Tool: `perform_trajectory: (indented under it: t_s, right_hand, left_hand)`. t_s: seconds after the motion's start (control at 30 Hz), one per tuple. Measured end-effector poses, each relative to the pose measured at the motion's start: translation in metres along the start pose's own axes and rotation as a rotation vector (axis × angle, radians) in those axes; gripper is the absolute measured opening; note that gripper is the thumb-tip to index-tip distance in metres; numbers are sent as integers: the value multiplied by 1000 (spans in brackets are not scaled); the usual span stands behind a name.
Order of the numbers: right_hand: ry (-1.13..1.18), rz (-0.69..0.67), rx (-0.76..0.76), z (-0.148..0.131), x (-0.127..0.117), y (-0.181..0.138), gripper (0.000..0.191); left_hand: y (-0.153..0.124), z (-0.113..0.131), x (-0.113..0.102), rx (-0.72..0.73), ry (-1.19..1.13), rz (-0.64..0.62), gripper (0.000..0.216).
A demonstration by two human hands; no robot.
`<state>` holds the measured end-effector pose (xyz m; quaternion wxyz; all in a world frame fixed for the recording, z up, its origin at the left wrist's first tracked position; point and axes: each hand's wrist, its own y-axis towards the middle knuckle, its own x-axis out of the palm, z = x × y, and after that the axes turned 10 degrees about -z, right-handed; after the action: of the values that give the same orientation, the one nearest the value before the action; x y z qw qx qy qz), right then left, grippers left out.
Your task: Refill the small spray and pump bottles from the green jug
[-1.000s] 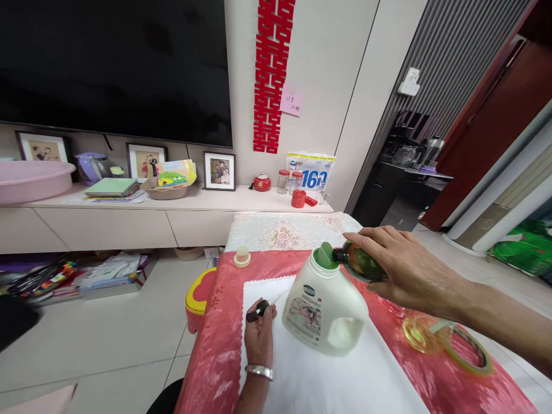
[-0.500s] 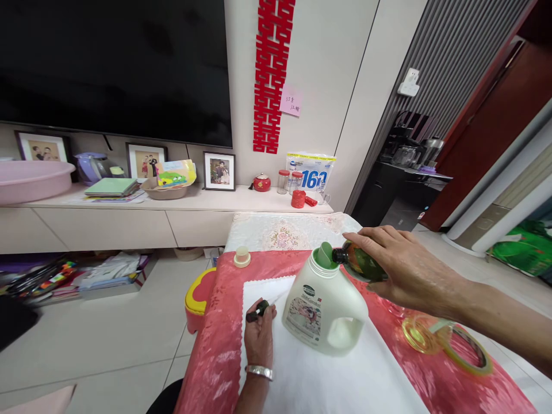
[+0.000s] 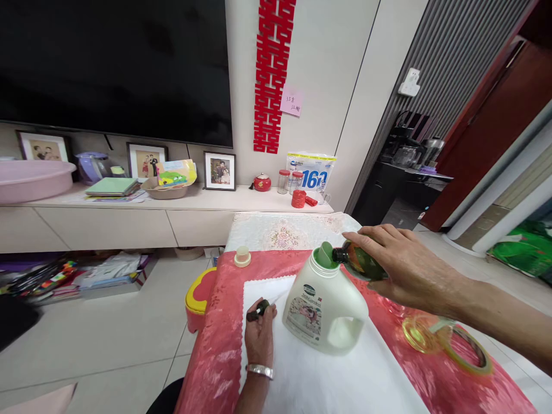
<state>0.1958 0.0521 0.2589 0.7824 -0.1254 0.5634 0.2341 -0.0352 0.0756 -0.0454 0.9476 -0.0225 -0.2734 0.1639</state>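
Observation:
A pale detergent jug with a printed label stands upright on a white cloth, its green-lined mouth uncapped. My right hand is closed around a small dark glass bottle, tipped nearly level so that its black neck rests at the green spout of the jug. Any liquid leaving the bottle is too small to make out. Left of the jug, my left hand grips a black dropper cap, its thin clear pipette pointing toward the jug.
A cream cap sits on the red tablecloth at the back left. Tape rolls lie near the right edge. A yellow and red stool stands left of the table. Behind is a low cabinet with frames and jars.

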Motion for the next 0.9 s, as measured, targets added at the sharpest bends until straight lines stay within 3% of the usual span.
perform_trajectory:
  t_s: [0.9]
  right_hand:
    - [-39,6,14,0,-3,2,78]
  left_hand:
    - [-2,2,1,-9,-7,5,64]
